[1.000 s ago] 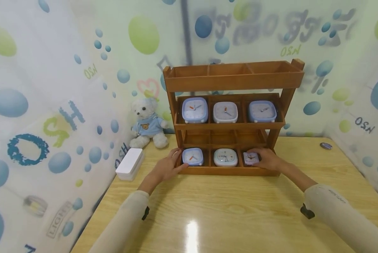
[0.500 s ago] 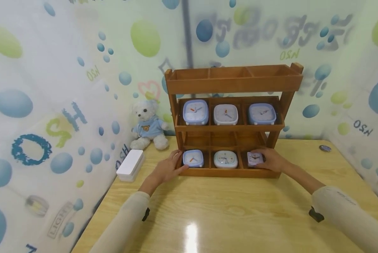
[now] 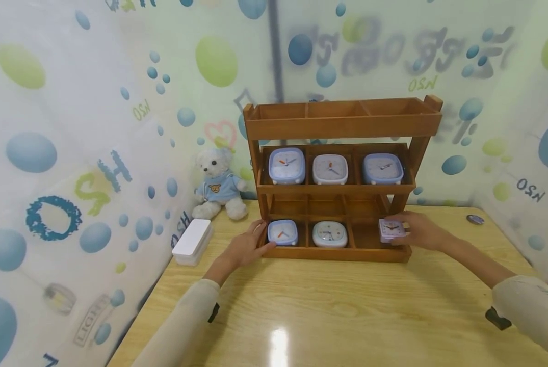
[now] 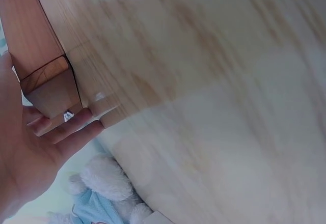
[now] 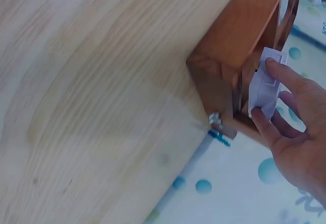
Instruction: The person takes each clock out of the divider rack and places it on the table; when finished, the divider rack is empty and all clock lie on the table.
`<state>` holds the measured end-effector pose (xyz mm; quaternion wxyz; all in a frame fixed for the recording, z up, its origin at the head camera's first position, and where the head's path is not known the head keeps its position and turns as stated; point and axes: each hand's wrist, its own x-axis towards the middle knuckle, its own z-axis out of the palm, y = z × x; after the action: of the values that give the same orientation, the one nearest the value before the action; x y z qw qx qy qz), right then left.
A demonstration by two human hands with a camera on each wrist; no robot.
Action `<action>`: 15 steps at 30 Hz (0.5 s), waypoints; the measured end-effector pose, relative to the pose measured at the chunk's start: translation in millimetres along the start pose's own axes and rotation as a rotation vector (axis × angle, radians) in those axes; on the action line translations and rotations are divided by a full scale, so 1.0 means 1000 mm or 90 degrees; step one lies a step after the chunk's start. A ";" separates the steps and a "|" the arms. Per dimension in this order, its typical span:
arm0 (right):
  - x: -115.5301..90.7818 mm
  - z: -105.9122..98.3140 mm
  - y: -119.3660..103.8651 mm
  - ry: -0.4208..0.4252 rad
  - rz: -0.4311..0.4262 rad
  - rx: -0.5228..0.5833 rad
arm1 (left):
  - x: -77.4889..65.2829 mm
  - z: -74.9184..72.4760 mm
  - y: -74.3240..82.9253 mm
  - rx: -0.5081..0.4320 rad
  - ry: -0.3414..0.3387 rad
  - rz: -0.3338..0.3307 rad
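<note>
My right hand [image 3: 420, 230] pinches a small lilac alarm clock [image 3: 391, 231] between thumb and fingers, at the right end of the bottom shelf's right compartment. The clock's face turns toward the head camera; its plain side shows in the right wrist view. My left hand [image 3: 242, 248] holds the lower left end of the brown wooden rack [image 3: 338, 255], thumb along the front. In that tier's left compartment sits a blue alarm clock [image 3: 283, 232], and in the middle one a white alarm clock [image 3: 330, 234].
Above, the middle tier holds a blue clock [image 3: 286, 166], a white clock [image 3: 330, 169] and another blue clock [image 3: 383, 168]. A white teddy bear [image 3: 219, 183] and a white box [image 3: 193, 241] stand left. A small dark oval object [image 3: 475, 219] lies right on the wooden table [image 3: 347, 311].
My right hand has moved right with the lilac clock, from the middle of its compartment to the rack's right end. The left hand stays at the rack's left end.
</note>
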<state>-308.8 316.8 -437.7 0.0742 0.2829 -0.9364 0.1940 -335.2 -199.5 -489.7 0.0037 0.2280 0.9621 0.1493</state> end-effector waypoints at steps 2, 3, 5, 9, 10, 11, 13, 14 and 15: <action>-0.007 -0.007 0.005 0.008 -0.001 -0.004 | 0.000 0.000 0.001 -0.006 -0.001 0.001; -0.010 -0.011 0.007 0.013 -0.004 -0.007 | 0.000 0.000 0.002 -0.004 -0.005 -0.001; -0.017 -0.017 0.012 0.025 -0.005 -0.015 | -0.001 0.000 0.002 -0.004 -0.009 -0.005; -0.030 -0.028 0.023 0.044 0.009 -0.042 | -0.001 0.000 0.002 0.001 -0.013 -0.013; -0.033 -0.031 0.026 0.042 0.020 -0.037 | -0.001 0.000 0.002 0.000 -0.011 -0.012; -0.035 -0.033 0.029 0.038 0.028 -0.036 | -0.001 0.000 0.002 0.000 -0.008 -0.011; -0.039 -0.037 0.036 0.030 0.045 -0.023 | -0.001 -0.001 0.003 0.002 -0.006 -0.009; -0.040 -0.038 0.040 0.024 0.053 -0.013 | -0.001 -0.002 0.004 0.002 -0.005 -0.008; -0.041 -0.039 0.043 0.021 0.062 -0.005 | 0.000 -0.002 0.004 0.004 -0.007 -0.007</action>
<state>-297.8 386.4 -426.2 0.0814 0.2335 -0.9484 0.1983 -333.7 -196.6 -486.5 0.0088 0.2232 0.9639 0.1449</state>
